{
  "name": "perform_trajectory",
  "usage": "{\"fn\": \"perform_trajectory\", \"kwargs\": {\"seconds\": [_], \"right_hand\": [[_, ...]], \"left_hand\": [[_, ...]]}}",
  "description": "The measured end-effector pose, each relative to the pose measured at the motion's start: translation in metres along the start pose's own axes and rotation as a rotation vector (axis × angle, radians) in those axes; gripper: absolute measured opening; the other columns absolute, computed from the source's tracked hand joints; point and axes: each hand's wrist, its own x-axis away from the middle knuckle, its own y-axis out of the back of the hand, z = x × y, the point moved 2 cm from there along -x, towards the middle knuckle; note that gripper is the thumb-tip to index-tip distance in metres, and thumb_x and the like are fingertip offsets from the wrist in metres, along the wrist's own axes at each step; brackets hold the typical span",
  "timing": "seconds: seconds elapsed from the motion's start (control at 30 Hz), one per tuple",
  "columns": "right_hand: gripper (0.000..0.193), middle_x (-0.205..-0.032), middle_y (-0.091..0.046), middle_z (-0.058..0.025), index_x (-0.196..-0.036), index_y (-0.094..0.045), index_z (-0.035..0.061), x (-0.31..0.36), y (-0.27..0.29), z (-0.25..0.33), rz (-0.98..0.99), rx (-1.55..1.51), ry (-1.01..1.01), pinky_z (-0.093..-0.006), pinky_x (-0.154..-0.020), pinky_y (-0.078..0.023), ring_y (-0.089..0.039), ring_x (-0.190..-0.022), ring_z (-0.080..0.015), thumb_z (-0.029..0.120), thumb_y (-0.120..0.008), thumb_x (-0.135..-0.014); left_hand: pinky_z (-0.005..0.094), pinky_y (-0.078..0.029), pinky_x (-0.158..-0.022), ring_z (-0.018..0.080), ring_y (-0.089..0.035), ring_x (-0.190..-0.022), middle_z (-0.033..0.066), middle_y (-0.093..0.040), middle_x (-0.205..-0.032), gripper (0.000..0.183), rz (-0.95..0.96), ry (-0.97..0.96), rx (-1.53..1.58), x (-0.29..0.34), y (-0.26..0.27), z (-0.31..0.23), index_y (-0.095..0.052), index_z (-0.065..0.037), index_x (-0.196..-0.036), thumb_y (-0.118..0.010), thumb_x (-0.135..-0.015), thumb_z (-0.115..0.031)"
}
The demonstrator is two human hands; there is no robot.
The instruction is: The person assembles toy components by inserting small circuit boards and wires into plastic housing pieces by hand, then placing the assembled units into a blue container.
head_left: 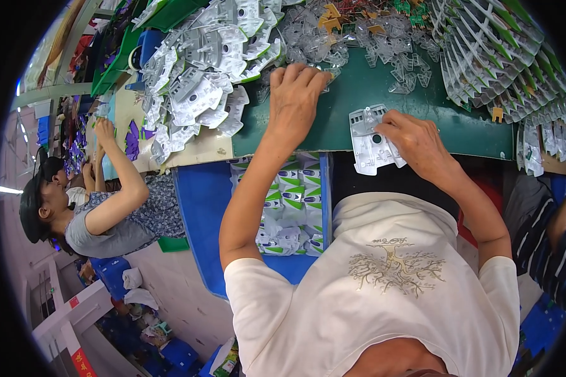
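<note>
While its lower part projects past the near edge of the green-topped bench (pixel 258 131), one white shell (pixel 365 152) is held by the right hand (pixel 419 143), thumb and fingers pinched together on its upper right side. The shell lies just left of that hand, its round dark hole near the fingertips; whether it rests on the bench cannot be told. The left hand (pixel 294 100) reaches farther in, fingers bent down at the edge of the clear parts (pixel 405 68); what, if anything, it grips is hidden. The clear parts overlap too much to count, as do the several orange parts (pixel 330 19) among them. One more orange part (pixel 497 115) lies alone at the right, beside a large stack (pixel 484 53) of shells. At the left is a loose heap (pixel 204 94), again dozens. Below the bench sits one blue bin (pixel 197 217) with green-and-white pieces (pixel 292 195) in rows. The shirt (pixel 377 314) carries a gold tree print with small lettering; a red sign (pixel 82 362), lower left, bears white characters.
</note>
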Motion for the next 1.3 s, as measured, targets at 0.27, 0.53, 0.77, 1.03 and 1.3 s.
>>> {"fn": "perform_trajectory", "kwargs": {"seconds": [0.27,0.53,0.77,1.03,1.3], "right_hand": [[0.02,-0.091,-0.059,-0.0065,-0.095,-0.065,0.0034,-0.002,0.0,-0.008,-0.012,-0.02,0.086,-0.0405,-0.061,-0.051,-0.065,-0.078,-0.0265,0.0,-0.061,-0.076],[0.016,-0.085,-0.062,-0.009,-0.094,-0.061,0.0034,0.0,-0.004,-0.015,-0.126,-0.078,0.121,-0.0388,-0.06,-0.05,-0.064,-0.075,-0.0282,0.002,-0.062,-0.077],[0.014,-0.083,-0.06,-0.0095,-0.092,-0.06,0.0022,0.0,-0.003,-0.017,-0.183,-0.156,-0.014,-0.0412,-0.061,-0.05,-0.063,-0.073,-0.0309,0.006,-0.067,-0.081],[0.033,-0.096,-0.057,-0.0127,-0.096,-0.068,-0.0004,0.014,0.02,-0.002,-0.009,-0.213,-0.157,-0.0426,-0.072,-0.051,-0.063,-0.086,-0.034,0.026,-0.077,-0.078],[0.026,-0.101,-0.061,-0.0158,-0.098,-0.068,-0.0038,0.016,0.027,-0.004,-0.018,-0.211,-0.121,-0.0408,-0.073,-0.053,-0.065,-0.083,-0.0339,0.018,-0.071,-0.084]], "left_hand": [[0.039,-0.052,-0.077,0.0293,-0.066,-0.091,0.0107,-0.067,-0.099,0.025,-0.091,0.068,0.503,0.036,0.001,-0.072,-0.067,-0.003,-0.097,-0.076,-0.074,-0.002],[0.0397,-0.052,-0.081,0.0291,-0.066,-0.097,0.0106,-0.067,-0.099,0.03,-0.077,-0.014,0.406,0.038,-0.014,-0.083,-0.069,-0.001,-0.1,-0.07,-0.07,0.004],[0.0405,-0.05,-0.084,0.0284,-0.067,-0.099,0.0101,-0.07,-0.102,0.025,-0.043,0.019,0.298,0.037,-0.009,-0.09,-0.07,-0.002,-0.1,-0.072,-0.075,-0.001],[0.039,-0.047,-0.084,0.0282,-0.063,-0.094,0.0085,-0.071,-0.099,0.038,-0.214,0.271,0.62,0.048,-0.025,-0.091,-0.066,-0.003,-0.114,-0.075,-0.077,-0.001],[0.0382,-0.039,-0.09,0.0257,-0.054,-0.093,0.0013,-0.071,-0.112,0.072,0.137,0.078,0.687,0.028,-0.017,-0.083,-0.041,-0.008,-0.146,-0.065,-0.08,0.006]]}}
